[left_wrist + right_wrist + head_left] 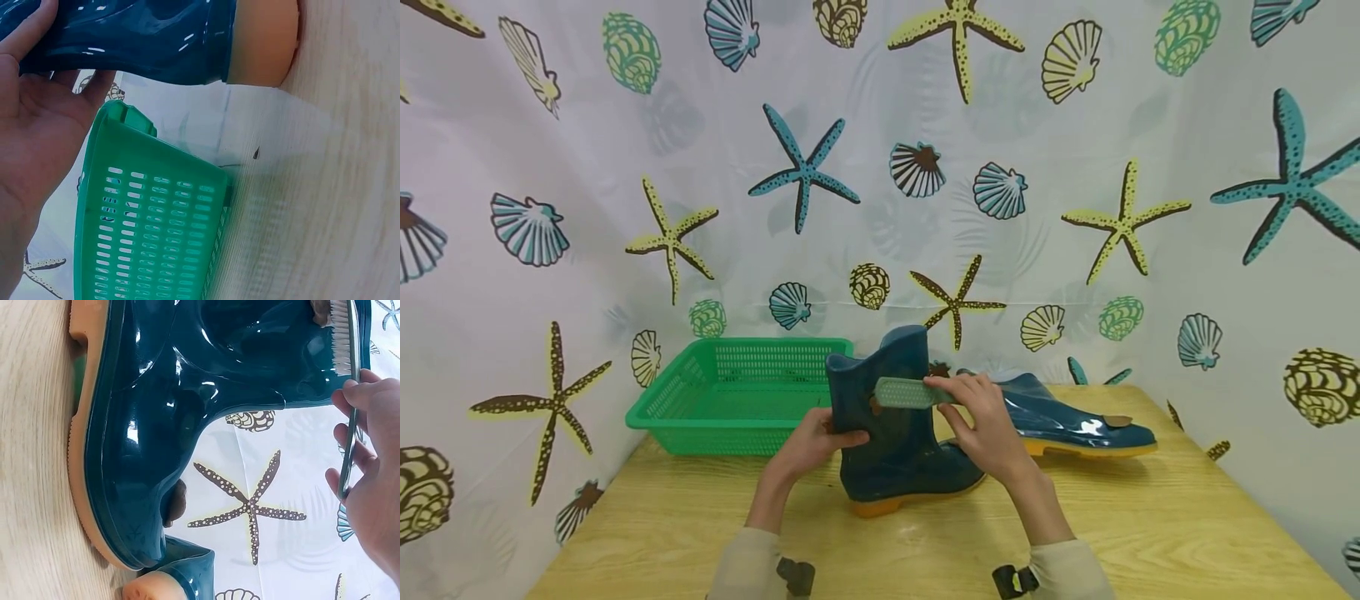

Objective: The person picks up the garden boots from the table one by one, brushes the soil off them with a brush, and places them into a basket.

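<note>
A dark blue rubber boot (895,458) with a tan sole (87,469) stands on the table, slightly tilted in the head view. My left hand (808,446) grips its shaft from the left, thumb across the near side. In my right hand (988,429) is the handle of a pale green scrub brush (902,393). The brush's white bristles (341,337) meet the upper shaft beside a brown smudge (320,312). Another brown patch (177,503) sits on the boot's instep in the right wrist view.
Behind and to the left stands a green plastic basket (722,423) with slotted walls. A second blue boot (1045,417) lies behind on the right, with a brown patch (1117,421) near its toe. A shell-and-starfish curtain (865,108) surrounds the wooden table (700,533).
</note>
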Tool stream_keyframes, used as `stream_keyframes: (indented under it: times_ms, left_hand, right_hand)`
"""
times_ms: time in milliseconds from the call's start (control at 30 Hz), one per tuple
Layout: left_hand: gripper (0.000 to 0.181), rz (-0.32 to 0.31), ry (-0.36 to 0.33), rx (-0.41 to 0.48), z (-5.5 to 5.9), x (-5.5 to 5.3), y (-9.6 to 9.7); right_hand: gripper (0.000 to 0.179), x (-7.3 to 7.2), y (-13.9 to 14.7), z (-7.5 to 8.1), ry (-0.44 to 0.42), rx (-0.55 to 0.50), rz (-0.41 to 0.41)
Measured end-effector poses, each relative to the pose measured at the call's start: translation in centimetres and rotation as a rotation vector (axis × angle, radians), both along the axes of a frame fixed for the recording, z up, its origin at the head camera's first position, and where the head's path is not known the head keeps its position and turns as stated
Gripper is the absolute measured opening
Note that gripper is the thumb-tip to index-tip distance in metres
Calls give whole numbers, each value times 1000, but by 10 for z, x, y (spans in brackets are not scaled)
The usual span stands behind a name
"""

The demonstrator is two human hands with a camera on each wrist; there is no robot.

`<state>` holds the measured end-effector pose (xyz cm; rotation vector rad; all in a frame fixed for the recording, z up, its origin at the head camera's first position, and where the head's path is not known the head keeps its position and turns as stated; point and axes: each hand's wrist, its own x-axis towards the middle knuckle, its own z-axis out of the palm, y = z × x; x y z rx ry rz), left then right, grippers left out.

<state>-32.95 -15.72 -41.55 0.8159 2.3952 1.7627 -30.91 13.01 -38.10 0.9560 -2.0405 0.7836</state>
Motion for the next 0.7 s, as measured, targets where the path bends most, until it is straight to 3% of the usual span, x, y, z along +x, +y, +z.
stream_keyframes:
  times_ms: [533, 700]
  left_hand:
    - [32, 27, 44, 42, -5, -2, 3]
    - [32, 47, 30, 56, -4, -1, 4]
  right_hand:
    - [43, 0, 11, -1, -58, 45, 47]
    - [44, -2, 15, 1, -60, -14, 81]
